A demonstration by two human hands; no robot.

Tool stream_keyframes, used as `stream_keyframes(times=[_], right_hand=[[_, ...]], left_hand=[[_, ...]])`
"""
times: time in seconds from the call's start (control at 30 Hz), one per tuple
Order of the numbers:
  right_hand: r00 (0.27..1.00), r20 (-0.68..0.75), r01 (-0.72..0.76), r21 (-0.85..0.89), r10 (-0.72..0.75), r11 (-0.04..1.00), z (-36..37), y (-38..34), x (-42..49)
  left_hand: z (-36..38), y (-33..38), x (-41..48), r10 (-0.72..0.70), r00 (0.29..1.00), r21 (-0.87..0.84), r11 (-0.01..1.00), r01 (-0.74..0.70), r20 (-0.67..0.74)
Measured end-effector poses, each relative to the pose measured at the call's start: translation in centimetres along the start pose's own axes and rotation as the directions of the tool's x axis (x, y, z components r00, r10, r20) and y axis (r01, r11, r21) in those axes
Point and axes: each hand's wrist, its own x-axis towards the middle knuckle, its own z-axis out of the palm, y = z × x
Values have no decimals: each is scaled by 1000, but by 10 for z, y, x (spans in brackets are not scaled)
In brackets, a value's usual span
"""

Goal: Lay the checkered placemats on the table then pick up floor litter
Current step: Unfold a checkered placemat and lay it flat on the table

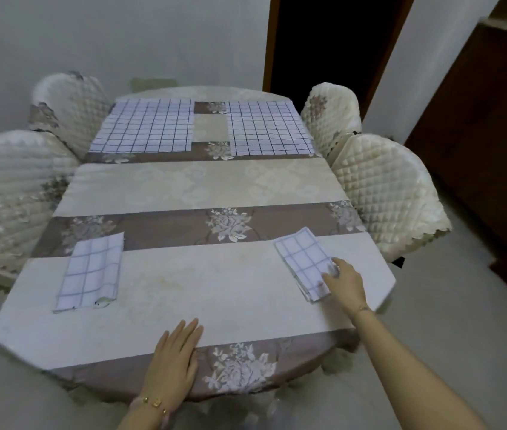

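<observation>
Now we stand at the near end of the surface (215, 283), which is covered by a floral tablecloth (233, 225) in cream and mauve bands. Our left hand (174, 358) lies flat on the near edge of the tablecloth, fingers (188, 332) stretched out together and holding nothing. Our right hand (345, 283) reaches to the near right part of the tablecloth, where its fingers (331, 270) rest on the near corner of a folded checkered placemat (303, 262); we cannot tell whether they pinch the cloth or only press on it. That placemat lies at a slant. A second folded placemat (91, 271) lies at the near left of the tablecloth, well apart from both hands. At the far end of the tablecloth two placemats are spread out flat, the far left placemat (146, 127) and the far right placemat (266, 128), with a gap of tablecloth between them. Quilted chairs (382, 187) stand along both long sides of the tablecloth.
</observation>
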Motion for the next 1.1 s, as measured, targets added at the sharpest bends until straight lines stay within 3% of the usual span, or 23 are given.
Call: stream_keyframes(times=[0.1,0.2,0.37,0.5,0.6,0.63,0.67,0.73,0.8,0.83,0.87,0.93,1.03,1.1], right_hand=[[997,36,-68,-125,73,990,-2,-5,18],[990,-5,-138,-162,139,977,1,-5,24],[995,0,-97,227,100,969,6,-5,20],[999,11,-35,508,34,861,3,-24,-10],[999,44,-29,655,1,755,4,-42,-40],[997,71,-40,683,-12,729,6,-49,-51],[995,100,-52,706,-27,706,8,-55,-62],[986,157,-74,735,-63,674,14,-65,-83],[976,199,-90,734,-87,673,24,-70,-100],[973,211,-92,729,-95,678,30,-72,-105],[970,221,-92,717,-101,691,36,-73,-109],[965,243,-105,704,-99,702,44,-76,-117],[968,244,-130,702,-64,700,54,-82,-124],[984,171,-76,647,-47,759,61,-83,-126]], left_hand=[[-1,-1,-1,-23,998,-16,1000,24,61],[6,-4,1,-44,998,-9,999,45,33],[8,-1,2,-29,999,-18,999,28,-25],[2,-1,5,5,997,-47,999,-9,-76],[-25,17,11,-57,998,-149,987,57,6],[-39,24,13,-102,995,-317,943,99,8],[-53,33,14,-173,984,-559,812,167,43],[-83,52,17,-215,955,-898,348,270,203],[-103,64,22,-132,935,-943,-108,316,329],[-111,67,24,-101,934,-920,-235,312,343],[-117,69,26,-89,939,-909,-296,292,331],[-121,70,28,-145,948,-921,-319,226,283],[-120,64,26,-258,940,-955,-249,159,223],[-116,58,25,-339,923,-977,-165,133,183]])
